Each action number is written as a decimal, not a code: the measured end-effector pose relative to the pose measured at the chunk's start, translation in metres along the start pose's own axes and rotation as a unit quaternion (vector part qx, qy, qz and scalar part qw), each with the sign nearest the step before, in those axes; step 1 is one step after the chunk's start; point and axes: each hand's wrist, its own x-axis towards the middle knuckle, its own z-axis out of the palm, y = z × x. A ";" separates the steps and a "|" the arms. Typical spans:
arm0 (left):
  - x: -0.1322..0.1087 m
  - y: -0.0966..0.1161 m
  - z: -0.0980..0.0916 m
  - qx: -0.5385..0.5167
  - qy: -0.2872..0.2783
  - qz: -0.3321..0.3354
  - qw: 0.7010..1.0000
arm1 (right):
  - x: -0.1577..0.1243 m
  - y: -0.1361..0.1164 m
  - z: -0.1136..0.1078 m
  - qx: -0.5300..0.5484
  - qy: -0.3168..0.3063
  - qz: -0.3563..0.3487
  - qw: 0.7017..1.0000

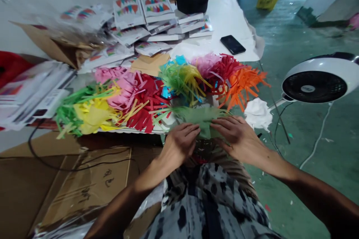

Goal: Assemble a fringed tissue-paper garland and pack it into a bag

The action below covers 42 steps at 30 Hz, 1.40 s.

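Observation:
A sheet of pale green tissue paper [206,119], cut into fringe at both ends, lies across the table's front edge between my hands. My left hand [183,140] has its fingers curled on the sheet's left part. On the right part, my right hand [232,136] holds the paper with the fingers on top and the thumb below. Just beyond are fringed paper bunches: green and yellow [183,80], orange [245,84], dark red [147,101], pink [120,86] and yellow [97,114]. A crumpled white bundle [258,114] is to the right of my right hand.
Packaged sets with bunting pictures [157,7] are stacked at the back, beside a black rounded object [192,0]. A phone [232,44] lies on the white tabletop [224,15]. A white fan [314,82] stands at right. Cardboard boxes [101,179] and a black cable [70,170] are lower left.

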 end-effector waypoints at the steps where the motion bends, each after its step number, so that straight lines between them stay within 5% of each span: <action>1: 0.001 -0.001 -0.002 -0.017 0.011 -0.008 1.000 | 0.000 -0.001 -0.001 -0.009 -0.004 0.002 1.000; 5: 0.006 0.000 -0.008 -0.060 0.022 -0.038 0.997 | 0.002 -0.006 0.000 -0.043 -0.019 0.001 0.999; 11: 0.005 0.005 0.001 0.091 -0.012 -0.010 0.996 | 0.002 -0.007 -0.004 -0.046 -0.008 -0.016 0.999; 17: 0.009 0.005 -0.002 0.060 0.007 -0.004 0.998 | 0.006 -0.012 -0.004 -0.038 -0.010 -0.025 0.999; 23: 0.019 -0.001 -0.013 0.023 -0.048 -0.060 0.997 | 0.005 -0.002 -0.005 -0.013 0.000 0.017 1.000; 28: 0.022 -0.012 -0.022 -0.036 -0.042 -0.113 0.992 | -0.001 0.006 -0.011 0.002 -0.025 0.056 0.998; 34: 0.032 -0.018 -0.020 -0.044 -0.047 -0.159 0.985 | 0.006 0.003 -0.004 0.036 0.022 0.118 0.992; 42: 0.043 -0.019 -0.013 0.073 -0.053 -0.220 0.971 | 0.014 0.006 0.013 -0.043 0.023 0.184 0.982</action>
